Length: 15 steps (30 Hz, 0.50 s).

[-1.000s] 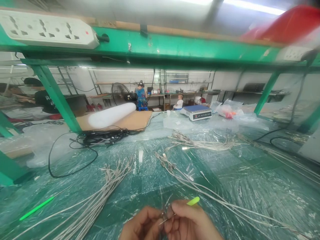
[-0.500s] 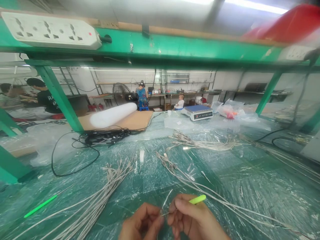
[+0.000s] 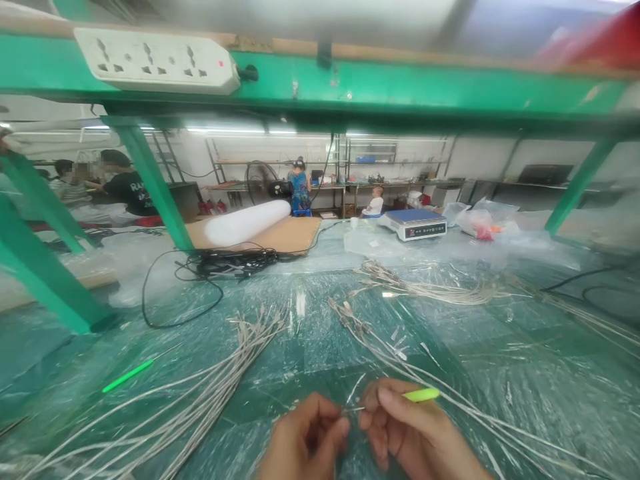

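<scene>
Foreground: the hands are near each other but apart above the worktop (image 3: 500, 340), which is covered with clear film. The right hand (image 3: 407, 423) is closed on the yellow-green pick (image 3: 421, 395), whose handle points to the right and whose thin metal shaft reaches toward the left hand (image 3: 305, 437). The left hand has thumb and forefinger drawn close together beside the shaft's tip; whether they pinch a small piece cannot be told.

To the left, the left bundle (image 3: 215, 387) of pale cables fans from the lower edge toward the centre. Beside it lies the green pick (image 3: 127, 376), shaft pointing away. Beyond the right hand, the middle bundle (image 3: 357, 325) runs obliquely, with clear scraps (image 3: 399, 347) next to it; the far bundle (image 3: 430, 288) lies farther back.

Middle distance: a tangle of black cable (image 3: 235, 261) lies before a cardboard sheet (image 3: 305, 237) bearing a white roll (image 3: 249, 222). The scale (image 3: 417, 225) stands to the right, near plastic bags (image 3: 483, 223). Overhead, a green rail (image 3: 400, 93) carries a power strip (image 3: 157, 61).

Background: a fan (image 3: 261, 181) stands just left of a person in blue (image 3: 300, 183); another in white (image 3: 375, 203) sits to the right.
</scene>
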Available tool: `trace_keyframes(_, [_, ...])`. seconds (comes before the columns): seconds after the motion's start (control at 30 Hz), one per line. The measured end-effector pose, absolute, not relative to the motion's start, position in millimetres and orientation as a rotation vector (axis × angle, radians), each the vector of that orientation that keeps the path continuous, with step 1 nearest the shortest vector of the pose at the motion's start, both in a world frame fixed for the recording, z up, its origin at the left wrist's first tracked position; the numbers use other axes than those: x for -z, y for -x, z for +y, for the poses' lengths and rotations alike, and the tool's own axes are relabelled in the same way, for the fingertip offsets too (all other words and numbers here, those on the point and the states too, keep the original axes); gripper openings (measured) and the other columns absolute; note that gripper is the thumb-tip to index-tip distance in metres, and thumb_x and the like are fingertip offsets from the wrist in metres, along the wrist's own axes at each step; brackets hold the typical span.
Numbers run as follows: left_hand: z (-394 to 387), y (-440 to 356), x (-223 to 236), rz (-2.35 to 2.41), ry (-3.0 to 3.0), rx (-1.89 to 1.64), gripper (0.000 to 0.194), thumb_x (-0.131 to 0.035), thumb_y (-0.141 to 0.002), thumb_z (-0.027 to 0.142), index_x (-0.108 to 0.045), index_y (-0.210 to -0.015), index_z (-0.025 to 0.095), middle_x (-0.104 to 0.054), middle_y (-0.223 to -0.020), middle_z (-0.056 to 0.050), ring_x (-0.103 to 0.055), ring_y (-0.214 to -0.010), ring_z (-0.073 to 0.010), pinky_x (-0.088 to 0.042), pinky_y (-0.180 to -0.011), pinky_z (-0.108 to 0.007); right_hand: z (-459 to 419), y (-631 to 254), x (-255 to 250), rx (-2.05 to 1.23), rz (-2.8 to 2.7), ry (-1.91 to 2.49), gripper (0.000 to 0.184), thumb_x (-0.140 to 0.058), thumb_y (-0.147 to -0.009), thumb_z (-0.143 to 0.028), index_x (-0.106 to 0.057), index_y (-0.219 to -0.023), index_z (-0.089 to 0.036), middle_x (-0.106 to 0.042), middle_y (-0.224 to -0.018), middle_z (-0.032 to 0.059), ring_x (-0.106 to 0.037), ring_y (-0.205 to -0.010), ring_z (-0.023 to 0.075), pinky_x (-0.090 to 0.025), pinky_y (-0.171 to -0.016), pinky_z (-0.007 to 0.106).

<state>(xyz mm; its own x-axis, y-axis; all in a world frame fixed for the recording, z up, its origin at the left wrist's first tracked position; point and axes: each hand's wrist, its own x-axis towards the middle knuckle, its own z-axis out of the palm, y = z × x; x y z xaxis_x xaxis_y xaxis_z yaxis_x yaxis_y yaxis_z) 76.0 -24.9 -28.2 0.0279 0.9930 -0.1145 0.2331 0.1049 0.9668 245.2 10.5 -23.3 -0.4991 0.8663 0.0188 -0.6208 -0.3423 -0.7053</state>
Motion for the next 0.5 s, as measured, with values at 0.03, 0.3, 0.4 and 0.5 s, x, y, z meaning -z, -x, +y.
trace_keyframes(0.03, [-25.4,-77.8,27.5,1.400,-1.309,-0.975,0.020,-0.056,-0.085,0.039,-0.058,-0.075,0.021,-0.058,-0.060,0.004,-0.042,-0.041,-0.0113,-0.032,-0.043,-0.024,9.1,-246.5,21.3,-1.943,-0.837,0.486,0.023,-0.071,-0.087,-0.030,-0.075,-0.080,-0.009,-0.072,-0.073,0.0105,-0.063,-0.052,0.0122,-0.051,-0.047,0.021])
trace_keyframes(0.3, [-26.6,-83.8,28.2,1.439,-1.211,-0.965,0.014,-0.059,-0.081,0.027,-0.058,-0.069,0.020,-0.060,-0.055,0.003,-0.047,-0.047,-0.0133,-0.033,-0.048,-0.025,3.3,-278.8,-21.7,-1.886,-0.784,0.600,0.015,-0.074,-0.081,-0.033,-0.075,-0.078,-0.019,-0.065,-0.077,0.0063,-0.057,-0.055,0.0148,-0.047,-0.049,0.026])
trace_keyframes(0.4, [-24.8,-81.8,29.4,1.388,-1.191,-0.955,0.019,-0.058,-0.084,0.034,-0.057,-0.071,0.020,-0.061,-0.058,0.003,-0.042,-0.041,-0.0105,-0.029,-0.040,-0.022,8.0,-280.0,-20.4,-1.785,-0.833,0.619,0.015,-0.071,-0.085,-0.030,-0.076,-0.085,-0.017,-0.069,-0.084,0.0079,-0.060,-0.062,0.0159,-0.049,-0.052,0.025])
trace_keyframes(0.5, [-21.0,-78.6,31.9,1.351,-1.209,-0.949,0.024,-0.059,-0.083,0.042,-0.059,-0.073,0.020,-0.061,-0.059,0.002,-0.041,-0.041,-0.0106,-0.030,-0.038,-0.022,14.9,-270.5,-4.6,-1.785,-0.890,0.602,0.023,-0.063,-0.090,-0.031,-0.077,-0.088,-0.012,-0.072,-0.085,0.0116,-0.062,-0.064,0.0173,-0.050,-0.055,0.027])
